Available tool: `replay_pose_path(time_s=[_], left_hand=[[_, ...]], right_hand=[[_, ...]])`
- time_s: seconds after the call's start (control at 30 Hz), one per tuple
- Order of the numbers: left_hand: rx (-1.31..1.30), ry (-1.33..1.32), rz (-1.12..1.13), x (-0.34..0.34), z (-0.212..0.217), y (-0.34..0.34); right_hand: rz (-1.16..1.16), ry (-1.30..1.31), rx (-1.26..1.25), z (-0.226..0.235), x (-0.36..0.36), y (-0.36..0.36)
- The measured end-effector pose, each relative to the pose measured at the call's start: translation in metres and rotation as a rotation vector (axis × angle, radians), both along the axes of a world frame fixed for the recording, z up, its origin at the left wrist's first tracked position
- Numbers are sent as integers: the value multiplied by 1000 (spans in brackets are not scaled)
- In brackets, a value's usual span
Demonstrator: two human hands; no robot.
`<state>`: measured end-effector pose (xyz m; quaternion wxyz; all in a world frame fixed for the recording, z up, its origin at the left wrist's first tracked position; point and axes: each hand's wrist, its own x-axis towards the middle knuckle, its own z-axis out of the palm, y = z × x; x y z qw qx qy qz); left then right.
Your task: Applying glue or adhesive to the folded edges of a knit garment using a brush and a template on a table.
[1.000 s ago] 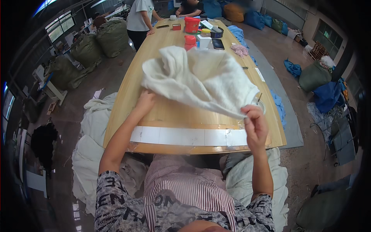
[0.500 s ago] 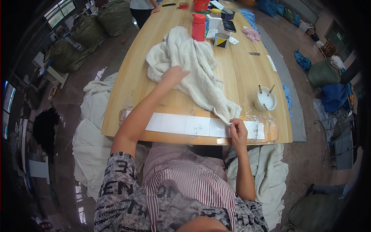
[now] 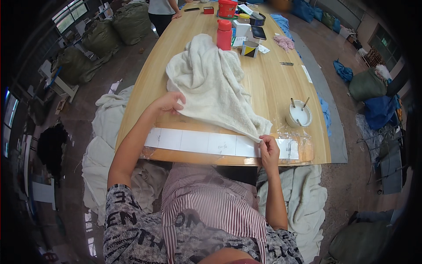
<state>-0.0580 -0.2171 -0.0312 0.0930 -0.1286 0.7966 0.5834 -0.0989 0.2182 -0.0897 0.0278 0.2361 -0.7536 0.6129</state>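
Observation:
A cream fleecy cloth (image 3: 215, 79) lies rumpled across the table, its near edge drawn out between my hands. My left hand (image 3: 168, 103) pinches that edge at its left end. With finger and thumb closed, my right hand (image 3: 269, 148) grips the cloth's near right corner, just over a white paper strip (image 3: 193, 140). The strip has dividing lines and a few handwritten marks. Under it is an orange-brown board (image 3: 198, 157) along the table's front edge, with clear tape at its ends.
To the right stands a white tub (image 3: 292, 119) with white contents and sticks in it. A red bottle (image 3: 224, 35), an open tin (image 3: 250, 49), a phone (image 3: 258, 32) and small snips (image 3: 286, 64) sit farther back on the wooden table (image 3: 145, 88). Cream cloth (image 3: 101, 149) is heaped beside it. Another person (image 3: 161, 11) stands far left.
My left hand has moved toward me and left, from atop the cloth to its near edge. The cloth's near edge is spread wider. My right hand keeps its corner.

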Motion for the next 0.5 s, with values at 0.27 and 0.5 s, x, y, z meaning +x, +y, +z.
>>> replay_pose_path(time_s=[0.27,0.5], left_hand=[[8,-6,137,53,27,-8],[259,70,46,94,21,-27]], right_hand=[[-115,431,70,57,-2,7],[40,528,397,27,14,23]])
